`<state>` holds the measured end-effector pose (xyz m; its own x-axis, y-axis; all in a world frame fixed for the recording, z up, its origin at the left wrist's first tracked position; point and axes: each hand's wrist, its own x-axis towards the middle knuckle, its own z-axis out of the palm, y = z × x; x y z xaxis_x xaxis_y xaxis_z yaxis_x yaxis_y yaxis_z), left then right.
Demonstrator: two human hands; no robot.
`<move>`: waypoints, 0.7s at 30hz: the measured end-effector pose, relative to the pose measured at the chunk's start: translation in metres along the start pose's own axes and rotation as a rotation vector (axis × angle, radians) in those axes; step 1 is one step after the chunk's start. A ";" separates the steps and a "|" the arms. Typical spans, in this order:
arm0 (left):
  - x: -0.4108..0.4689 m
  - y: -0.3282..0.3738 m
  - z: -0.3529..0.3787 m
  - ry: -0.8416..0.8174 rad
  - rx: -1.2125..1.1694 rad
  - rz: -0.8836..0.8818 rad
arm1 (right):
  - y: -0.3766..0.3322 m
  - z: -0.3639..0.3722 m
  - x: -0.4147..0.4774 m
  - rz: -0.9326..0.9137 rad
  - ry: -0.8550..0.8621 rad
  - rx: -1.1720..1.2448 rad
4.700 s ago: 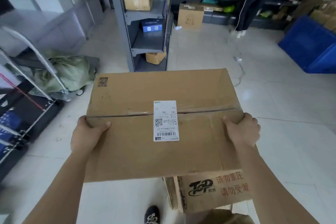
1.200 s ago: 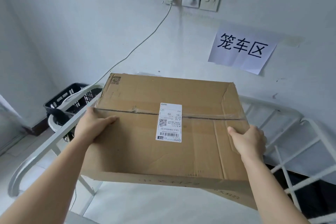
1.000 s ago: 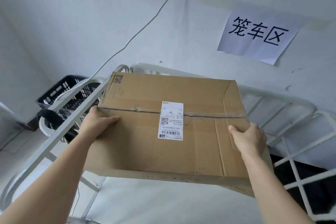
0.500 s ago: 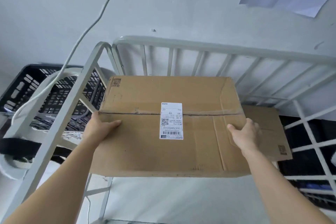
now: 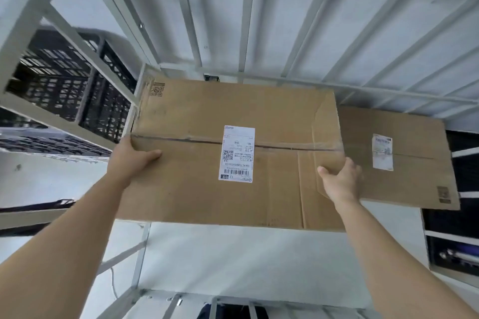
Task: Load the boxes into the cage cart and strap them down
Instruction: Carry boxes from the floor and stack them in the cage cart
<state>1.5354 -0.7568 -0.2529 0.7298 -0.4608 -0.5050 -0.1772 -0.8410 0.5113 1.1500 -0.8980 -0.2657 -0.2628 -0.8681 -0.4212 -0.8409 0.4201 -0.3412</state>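
I hold a large brown cardboard box (image 5: pixel 197 153) with a white shipping label inside the white metal cage cart (image 5: pixel 246 23), low over its white floor (image 5: pixel 243 261). My left hand (image 5: pixel 132 160) grips the box's left edge, thumb on top. On the right edge, my right hand (image 5: pixel 342 181) grips the same way. A second brown box (image 5: pixel 404 153) with its own label lies in the cart to the right, partly under the held box.
The cart's barred back wall and left side rail (image 5: pixel 39 18) enclose the box. Black plastic crates (image 5: pixel 62 85) stand outside the cart on the left. Dark equipment (image 5: pixel 456 248) sits beyond the right side. A front rail (image 5: pixel 207 300) runs along the bottom.
The box has gone down into the cart, from above the top rail to near the floor, beside the second box. My view has tilted down. Both hands keep their grip.
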 end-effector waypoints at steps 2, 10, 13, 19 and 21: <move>0.018 -0.005 0.018 -0.004 0.010 -0.024 | 0.005 0.020 0.016 0.009 -0.010 -0.004; 0.080 -0.032 0.077 -0.012 0.043 -0.079 | 0.010 0.090 0.069 0.011 -0.052 -0.034; 0.100 -0.040 0.092 -0.022 0.064 -0.097 | 0.010 0.111 0.087 -0.013 -0.064 -0.044; 0.150 -0.052 0.117 -0.058 0.051 -0.068 | 0.011 0.148 0.117 -0.029 -0.081 -0.024; 0.166 -0.055 0.127 -0.073 0.034 -0.066 | 0.013 0.159 0.124 -0.030 -0.072 -0.038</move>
<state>1.5827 -0.8230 -0.4530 0.6906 -0.4224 -0.5871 -0.1536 -0.8789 0.4516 1.1814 -0.9585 -0.4558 -0.2037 -0.8584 -0.4708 -0.8658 0.3824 -0.3226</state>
